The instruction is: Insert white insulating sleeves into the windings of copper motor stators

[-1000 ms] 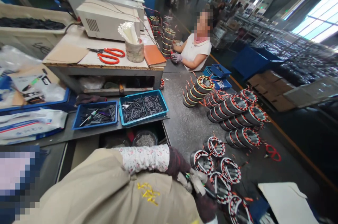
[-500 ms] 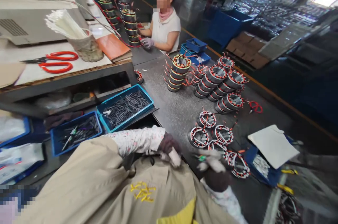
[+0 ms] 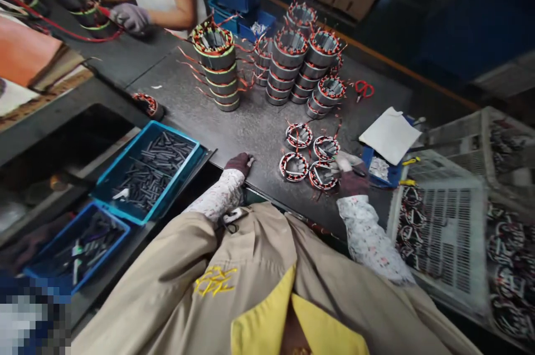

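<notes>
Gloved in dark maroon cloth with pale fingers, the left hand rests with curled fingers on the near edge of the dark grey counter; I cannot tell whether it encloses anything. The right hand, gloved alike, has its fingertips beside the low metal rings wound with white and orange, a dark piece showing at its palm; whether it grips a ring is unclear.

Beyond the counter's left edge lie a blue plastic tray and a teal plastic tray of short black sticks. A tall stack of grey rings with yellow-green trim stands toward the far edge, other grey stacks to its right. Four low rings sit near the near edge, left of the right hand; a blue bin under a white sheet is at the right end.

Good handling, I judge, means taking each ring by its metal body, keeping loose leads untangled and using the left hand as a steady.

Half a second ago the hands were closer together, five low rings showed, and a green-marked tool was at the right hand; neither that tool nor the fifth ring is visible there now.
</notes>
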### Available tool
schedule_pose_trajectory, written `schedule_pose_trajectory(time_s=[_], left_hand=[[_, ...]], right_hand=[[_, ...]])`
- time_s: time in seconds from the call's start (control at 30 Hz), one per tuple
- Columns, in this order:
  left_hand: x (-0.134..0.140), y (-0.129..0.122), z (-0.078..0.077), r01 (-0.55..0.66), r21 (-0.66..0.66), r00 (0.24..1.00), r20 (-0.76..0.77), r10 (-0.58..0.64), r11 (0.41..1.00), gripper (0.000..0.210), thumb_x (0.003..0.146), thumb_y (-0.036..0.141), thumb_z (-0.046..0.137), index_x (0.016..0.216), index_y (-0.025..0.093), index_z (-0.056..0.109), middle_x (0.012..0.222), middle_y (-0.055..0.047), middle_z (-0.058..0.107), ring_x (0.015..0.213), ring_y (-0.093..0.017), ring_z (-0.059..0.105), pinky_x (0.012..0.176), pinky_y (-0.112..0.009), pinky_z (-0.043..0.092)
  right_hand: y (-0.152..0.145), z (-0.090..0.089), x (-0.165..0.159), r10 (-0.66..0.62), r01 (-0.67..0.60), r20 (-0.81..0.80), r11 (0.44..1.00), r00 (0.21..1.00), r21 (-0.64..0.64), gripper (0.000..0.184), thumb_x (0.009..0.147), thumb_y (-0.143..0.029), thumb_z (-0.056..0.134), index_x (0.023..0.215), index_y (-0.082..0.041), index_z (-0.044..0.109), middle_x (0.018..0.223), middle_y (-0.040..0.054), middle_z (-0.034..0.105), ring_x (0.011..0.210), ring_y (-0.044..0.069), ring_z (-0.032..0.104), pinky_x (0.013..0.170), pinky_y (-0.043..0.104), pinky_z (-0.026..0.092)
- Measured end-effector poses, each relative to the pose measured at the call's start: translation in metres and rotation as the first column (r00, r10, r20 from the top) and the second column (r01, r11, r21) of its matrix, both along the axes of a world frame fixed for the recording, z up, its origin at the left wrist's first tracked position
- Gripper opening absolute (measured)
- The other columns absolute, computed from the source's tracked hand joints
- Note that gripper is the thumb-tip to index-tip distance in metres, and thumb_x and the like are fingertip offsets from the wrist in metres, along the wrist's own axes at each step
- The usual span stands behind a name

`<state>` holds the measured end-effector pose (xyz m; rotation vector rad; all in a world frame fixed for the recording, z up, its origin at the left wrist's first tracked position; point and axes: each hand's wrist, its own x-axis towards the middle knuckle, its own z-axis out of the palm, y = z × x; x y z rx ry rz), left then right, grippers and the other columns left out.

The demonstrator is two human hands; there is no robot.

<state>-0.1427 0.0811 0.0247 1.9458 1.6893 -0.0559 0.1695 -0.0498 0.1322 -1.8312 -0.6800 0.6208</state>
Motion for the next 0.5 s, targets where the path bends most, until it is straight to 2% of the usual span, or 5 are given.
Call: schedule_pose_trajectory(time_s=[0.07, 0.17, 0.2, 0.37, 0.5], left_hand=[[0.002, -0.006, -0.01, 0.002, 0.02, 1.0, -0.03, -0.002, 1.0, 0.046, 0.106, 0.052, 0.046, 0.128, 0.018, 0.067, 0.13, -0.017, 0.071, 0.12, -0.031, 0.069, 0.1, -0.037, 0.052], [0.002, -0.01, -0.019, -0.001, 0.047, 0.999, -0.051, 0.003, 0.999, 0.048, 0.107, 0.054, 0.042, 0.131, 0.02, 0.067, 0.13, -0.016, 0.071, 0.119, -0.031, 0.07, 0.098, -0.036, 0.053], [0.002, -0.011, -0.02, -0.002, 0.054, 0.999, -0.053, 0.005, 0.999, 0.049, 0.107, 0.054, 0.042, 0.133, 0.021, 0.067, 0.13, -0.015, 0.071, 0.119, -0.031, 0.07, 0.098, -0.036, 0.053], [0.002, -0.011, -0.022, -0.022, 0.074, 0.999, -0.047, 0.025, 0.997, 0.049, 0.109, 0.052, 0.038, 0.139, 0.023, 0.065, 0.132, -0.013, 0.071, 0.12, -0.029, 0.07, 0.098, -0.035, 0.053], [0.002, -0.011, -0.025, -0.017, 0.071, 0.999, -0.03, 0.02, 0.997, 0.05, 0.109, 0.052, 0.037, 0.142, 0.025, 0.063, 0.134, -0.012, 0.071, 0.122, -0.028, 0.069, 0.1, -0.034, 0.052]], right_hand=[[0.016, -0.003, -0.004, 0.072, -0.072, 0.034, 0.997, 0.997, 0.004, 0.052, 0.081, -0.057, 0.08, 0.115, -0.019, 0.075, 0.088, 0.0052, 0.076, 0.074, 0.022, 0.07, 0.074, 0.04, 0.061], [0.046, -0.013, -0.004, 0.207, -0.209, 0.184, 0.978, 0.961, -0.012, 0.043, 0.077, -0.052, 0.08, 0.107, -0.022, 0.078, 0.112, 0.0072, 0.078, 0.106, 0.025, 0.072, 0.102, 0.044, 0.057], [0.056, -0.018, -0.004, 0.234, -0.232, 0.219, 0.972, 0.947, -0.037, 0.041, 0.077, -0.052, 0.078, 0.105, -0.022, 0.078, 0.115, 0.007, 0.078, 0.11, 0.025, 0.071, 0.105, 0.044, 0.055], [0.1, -0.047, -0.003, 0.262, -0.225, 0.237, 0.959, 0.936, -0.173, 0.043, 0.086, -0.054, 0.066, 0.109, -0.019, 0.077, 0.102, 0.0075, 0.079, 0.094, 0.024, 0.073, 0.092, 0.042, 0.06], [0.115, -0.06, -0.002, 0.293, -0.215, 0.314, 0.941, 0.903, -0.26, 0.039, 0.084, -0.046, 0.074, 0.115, -0.023, 0.076, 0.118, 0.0057, 0.077, 0.114, 0.024, 0.068, 0.111, 0.043, 0.051]])
